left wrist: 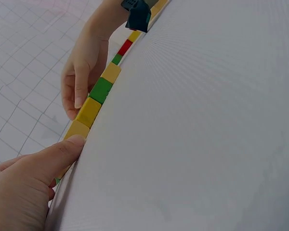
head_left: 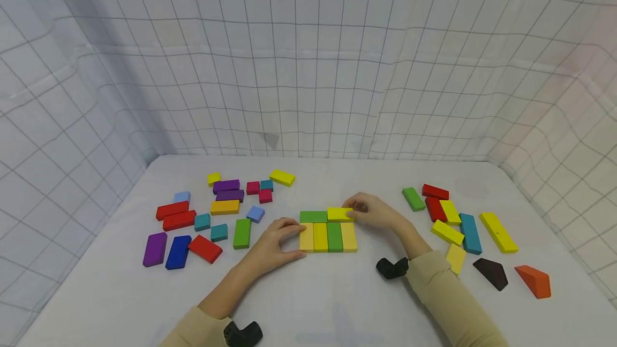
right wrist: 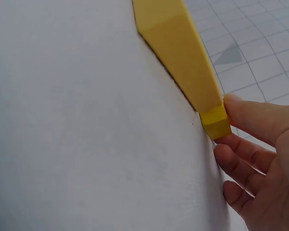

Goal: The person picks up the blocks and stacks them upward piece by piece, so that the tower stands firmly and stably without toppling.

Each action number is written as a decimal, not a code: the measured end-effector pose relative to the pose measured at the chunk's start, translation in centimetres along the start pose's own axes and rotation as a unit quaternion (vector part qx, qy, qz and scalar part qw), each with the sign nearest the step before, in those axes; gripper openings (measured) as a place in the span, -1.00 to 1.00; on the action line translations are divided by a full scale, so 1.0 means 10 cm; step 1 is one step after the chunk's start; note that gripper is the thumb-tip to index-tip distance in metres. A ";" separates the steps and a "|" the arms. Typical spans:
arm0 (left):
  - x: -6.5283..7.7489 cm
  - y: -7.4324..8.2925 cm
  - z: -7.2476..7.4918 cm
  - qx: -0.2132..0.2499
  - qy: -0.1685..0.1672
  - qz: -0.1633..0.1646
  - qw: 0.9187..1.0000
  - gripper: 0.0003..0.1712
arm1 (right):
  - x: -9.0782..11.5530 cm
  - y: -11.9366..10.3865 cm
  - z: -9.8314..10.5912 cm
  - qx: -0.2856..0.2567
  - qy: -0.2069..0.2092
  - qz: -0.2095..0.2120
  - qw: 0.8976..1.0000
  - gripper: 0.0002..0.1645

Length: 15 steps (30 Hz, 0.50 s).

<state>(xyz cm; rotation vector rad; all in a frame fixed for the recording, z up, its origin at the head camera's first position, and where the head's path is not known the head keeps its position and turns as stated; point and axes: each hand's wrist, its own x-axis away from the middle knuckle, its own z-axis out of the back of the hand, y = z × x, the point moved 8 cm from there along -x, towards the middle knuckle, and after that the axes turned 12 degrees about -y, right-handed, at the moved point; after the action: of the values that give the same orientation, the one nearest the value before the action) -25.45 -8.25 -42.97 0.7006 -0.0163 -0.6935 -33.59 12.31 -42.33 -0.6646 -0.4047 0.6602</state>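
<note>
In the head view, several upright blocks stand side by side at the table's middle: a tan block, a yellow one, a green one and another tan one. Along their far ends lie a green block and a bright yellow block. My left hand pinches the leftmost tan block, thumb on its near end and index finger at its far end. With thumb and fingers, my right hand pinches the bright yellow block's right end, also seen in the right wrist view.
Left of the row lie loose blocks, among them a green one, a red one and a blue one. At right are a teal block, a long yellow block, a dark piece and an orange piece.
</note>
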 end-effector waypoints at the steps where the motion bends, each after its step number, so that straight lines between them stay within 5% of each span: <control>1: 0.00 0.00 0.00 0.001 0.001 -0.001 1.000 -0.42 | 0.00 -0.01 -0.01 -0.001 -0.003 0.004 1.000 -0.74; 15: 0.00 -0.01 -0.01 0.009 -0.009 0.017 1.000 -0.41 | 0.02 -0.06 -0.04 -0.013 -0.021 0.024 0.999 -0.74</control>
<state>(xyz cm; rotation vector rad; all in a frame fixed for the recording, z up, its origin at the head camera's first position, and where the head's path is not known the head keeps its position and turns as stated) -25.50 -8.30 -43.12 0.7099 -0.0498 -0.6682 -32.95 11.94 -42.17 -0.6866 -0.4383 0.7164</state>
